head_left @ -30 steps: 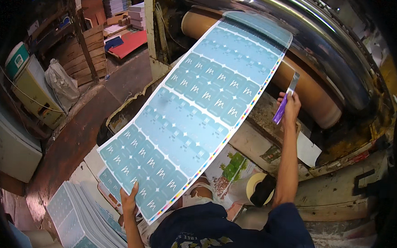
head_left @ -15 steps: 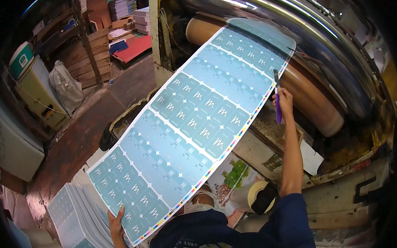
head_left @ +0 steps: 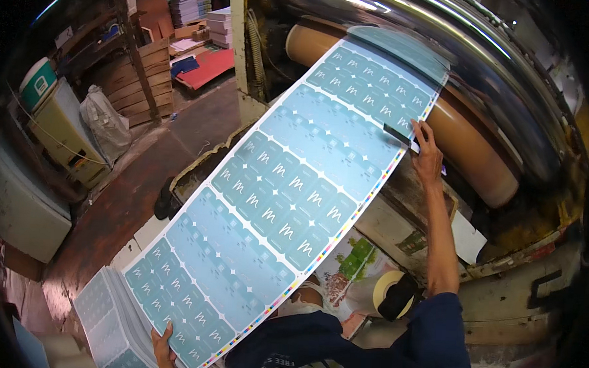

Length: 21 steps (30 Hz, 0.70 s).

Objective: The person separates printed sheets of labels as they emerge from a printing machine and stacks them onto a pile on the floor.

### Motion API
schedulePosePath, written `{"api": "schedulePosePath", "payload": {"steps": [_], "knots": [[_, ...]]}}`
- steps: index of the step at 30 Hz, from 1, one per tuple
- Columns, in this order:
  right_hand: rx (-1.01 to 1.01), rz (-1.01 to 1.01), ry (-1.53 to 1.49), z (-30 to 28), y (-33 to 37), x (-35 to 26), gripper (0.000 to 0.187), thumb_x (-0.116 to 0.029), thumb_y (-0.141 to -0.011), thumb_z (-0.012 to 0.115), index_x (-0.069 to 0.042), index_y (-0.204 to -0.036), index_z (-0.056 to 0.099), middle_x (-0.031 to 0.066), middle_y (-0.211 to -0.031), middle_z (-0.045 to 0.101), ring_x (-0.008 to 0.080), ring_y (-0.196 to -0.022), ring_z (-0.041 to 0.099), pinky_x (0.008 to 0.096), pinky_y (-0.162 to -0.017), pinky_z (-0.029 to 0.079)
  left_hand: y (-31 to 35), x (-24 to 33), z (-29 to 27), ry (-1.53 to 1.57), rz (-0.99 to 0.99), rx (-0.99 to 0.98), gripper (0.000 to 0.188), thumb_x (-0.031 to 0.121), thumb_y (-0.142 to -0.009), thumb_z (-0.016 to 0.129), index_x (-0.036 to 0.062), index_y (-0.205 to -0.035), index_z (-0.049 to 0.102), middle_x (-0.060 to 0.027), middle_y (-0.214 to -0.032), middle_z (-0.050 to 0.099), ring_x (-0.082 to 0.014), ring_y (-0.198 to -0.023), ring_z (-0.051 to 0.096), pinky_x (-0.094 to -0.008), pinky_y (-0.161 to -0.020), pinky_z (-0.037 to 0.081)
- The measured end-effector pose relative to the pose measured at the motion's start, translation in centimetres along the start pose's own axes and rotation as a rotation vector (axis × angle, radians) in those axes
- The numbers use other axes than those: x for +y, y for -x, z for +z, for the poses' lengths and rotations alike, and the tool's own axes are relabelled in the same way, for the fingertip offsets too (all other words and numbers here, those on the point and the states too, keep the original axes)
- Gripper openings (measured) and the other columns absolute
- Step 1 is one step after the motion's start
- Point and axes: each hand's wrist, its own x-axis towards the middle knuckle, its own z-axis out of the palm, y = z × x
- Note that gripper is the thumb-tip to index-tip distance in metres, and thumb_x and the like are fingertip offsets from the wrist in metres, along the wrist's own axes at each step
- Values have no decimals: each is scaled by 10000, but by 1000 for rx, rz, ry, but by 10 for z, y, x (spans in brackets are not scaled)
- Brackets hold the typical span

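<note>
A long printed sheet (head_left: pixel 285 177), with teal and pale blue label blocks, slopes down from the rollers toward me. My left hand (head_left: pixel 164 349) closes on its lower left edge, thumb on top, above a stack of similar printed sheets (head_left: pixel 98 313). Near the rollers, my right hand (head_left: pixel 428 157) is at the sheet's right edge. It grips a knife with a purple handle, most of it hidden by the hand. The knife's dark flat blade (head_left: pixel 396 132) points left over the sheet's pale blue band; whether it touches the paper I cannot tell.
At the top right, a machine carries a large chrome roller (head_left: pixel 503 75) above a brown roller (head_left: pixel 483 149). A cream roll (head_left: pixel 385 280) lies by my right elbow. Farther left stand a white sack (head_left: pixel 104 123), a teal-and-white cooler (head_left: pixel 39 84) and a red board (head_left: pixel 207 68) near paper stacks.
The sheet has slid down toward me, showing another teal row below the rollers. The knife has swung from pointing up along the right edge to pointing left. My left hand is slightly lower.
</note>
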Motion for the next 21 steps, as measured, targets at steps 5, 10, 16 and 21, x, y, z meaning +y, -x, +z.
{"api": "schedulePosePath", "payload": {"steps": [5,10,16,21], "knots": [[-366,-46,-218,9,-10,47,638,92,-667,543,-204,-1224,635,106,-1283,590,307,-1101,614,371,-892,529,-8,-18,-18,11,93,42,443,66,-846,696,7,-1228,481,-114,-1072,622,-227,-891,648,-359,-741,565],[-384,-9,-366,7,2,30,467,63,-703,517,-110,-1091,711,244,-686,482,222,-510,441,331,-548,413,-28,-46,-55,-48,46,161,493,54,-818,739,-8,-1213,450,-140,-1077,607,-248,-915,623,-375,-765,543],[-375,36,-421,30,149,-122,420,35,-748,541,-110,-1106,705,229,-656,397,163,-487,327,315,-488,356,-87,-125,-259,-72,58,134,476,84,-803,768,3,-1157,461,-150,-1056,617,-251,-903,635,-394,-782,548],[-400,-4,-348,23,192,-215,431,41,-733,517,-84,-1101,701,239,-660,479,156,-477,398,300,-504,389,-164,-188,-307,-219,-30,149,353,39,-850,701,-20,-1165,553,-102,-1057,649,-186,-867,633,-342,-787,533]]}}
